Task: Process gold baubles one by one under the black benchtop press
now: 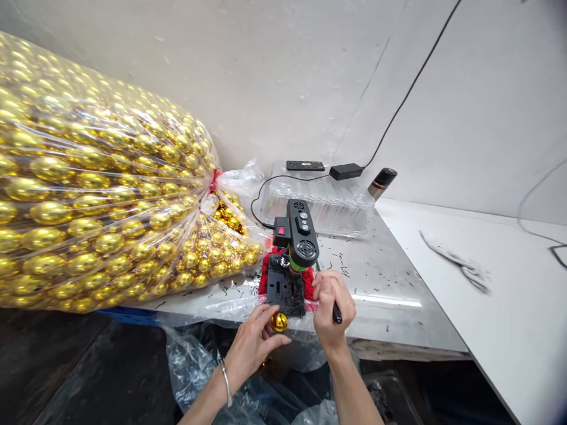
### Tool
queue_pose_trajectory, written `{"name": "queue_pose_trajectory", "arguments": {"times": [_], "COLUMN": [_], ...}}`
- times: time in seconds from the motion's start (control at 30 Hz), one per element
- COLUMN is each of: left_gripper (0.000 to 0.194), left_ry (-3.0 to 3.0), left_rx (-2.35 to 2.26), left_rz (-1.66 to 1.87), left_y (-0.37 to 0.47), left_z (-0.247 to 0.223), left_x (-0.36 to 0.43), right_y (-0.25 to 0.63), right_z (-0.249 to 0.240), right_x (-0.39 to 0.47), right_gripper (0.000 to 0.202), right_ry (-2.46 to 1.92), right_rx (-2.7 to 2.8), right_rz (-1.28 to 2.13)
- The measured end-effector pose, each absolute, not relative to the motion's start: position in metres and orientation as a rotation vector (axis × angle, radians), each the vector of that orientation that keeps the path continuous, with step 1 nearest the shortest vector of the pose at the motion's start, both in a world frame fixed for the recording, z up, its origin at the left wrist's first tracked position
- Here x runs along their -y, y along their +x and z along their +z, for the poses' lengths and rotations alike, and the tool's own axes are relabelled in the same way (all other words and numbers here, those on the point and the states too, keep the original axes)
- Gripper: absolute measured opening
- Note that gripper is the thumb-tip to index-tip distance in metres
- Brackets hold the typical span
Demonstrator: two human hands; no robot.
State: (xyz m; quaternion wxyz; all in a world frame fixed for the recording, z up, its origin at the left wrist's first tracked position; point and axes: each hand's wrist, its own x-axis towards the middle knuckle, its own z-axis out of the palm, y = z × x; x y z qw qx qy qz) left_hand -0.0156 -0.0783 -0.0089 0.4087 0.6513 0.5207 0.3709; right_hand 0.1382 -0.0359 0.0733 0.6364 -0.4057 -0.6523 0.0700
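Head view: by the table's (381,307) near edge, a gold ball (279,321) — likely light, slick, best held round its sides — is pinched by the left hand (252,340), a handle (337,316) clasped by the right hand (332,302).

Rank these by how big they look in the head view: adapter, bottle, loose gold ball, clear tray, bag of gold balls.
1. Bag of gold balls
2. Clear tray
3. Bottle and adapter: too alike to rank
4. Loose gold ball

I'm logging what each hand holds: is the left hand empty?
No, the left hand holds a shiny gold ball near the front edge of the grey tabletop.
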Motion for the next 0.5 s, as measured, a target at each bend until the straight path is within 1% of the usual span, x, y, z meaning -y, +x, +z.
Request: {"name": "queue_pose_trajectory", "arguments": {"times": [0.03, 0.1, 0.17, 0.23, 0.27, 0.3, 0.37, 0.43, 0.5], "left_gripper": [0.044, 0.036, 0.028, 0.03, 0.031, 0.032, 0.03, 0.026, 0.03], "left_ry": [1.64, 1.704, 1.851, 2.022, 2.1, 2.158, 2.191, 2.168, 2.158], "left_rx": [-1.323, -1.396, -1.543, -1.728, -1.831, -1.952, -2.158, -2.22, -2.243], "left_rz": [0.943, 1.033, 1.171, 1.212, 1.128, 0.963, 0.485, 0.321, 0.312], "left_y": [-0.019, -0.028, -0.038, -0.051, -0.058, -0.064, -0.074, -0.078, -0.079], "left_z": [-0.007, 0.002, 0.017, 0.035, 0.044, 0.051, 0.062, 0.067, 0.067], "left_x": [0.081, 0.07, 0.041, 0.0, -0.022, -0.044, -0.081, -0.106, -0.119], "right_y": [0.137, 0.136, 0.136, 0.135, 0.135, 0.135, 0.135, 0.134, 0.134], "right_z": [0.07, 0.064, 0.061, 0.062, 0.063, 0.064, 0.065, 0.065, 0.064], "right_x": [0.036, 0.035, 0.035, 0.035, 0.035, 0.035, 0.035, 0.035, 0.036], "right_gripper": [0.028, 0.028, 0.029, 0.028, 0.028, 0.028, 0.029, 0.03, 0.03], "right_ry": [-0.923, -0.912, -0.902, -0.89, -0.884, -0.881, -0.879, -0.882, -0.881], "right_rx": [1.482, 1.47, 1.47, 1.477, 1.48, 1.483, 1.484, 1.485, 1.488], "right_rz": [0.154, 0.142, 0.131, 0.115, 0.106, 0.096, 0.086, 0.087, 0.091]}}
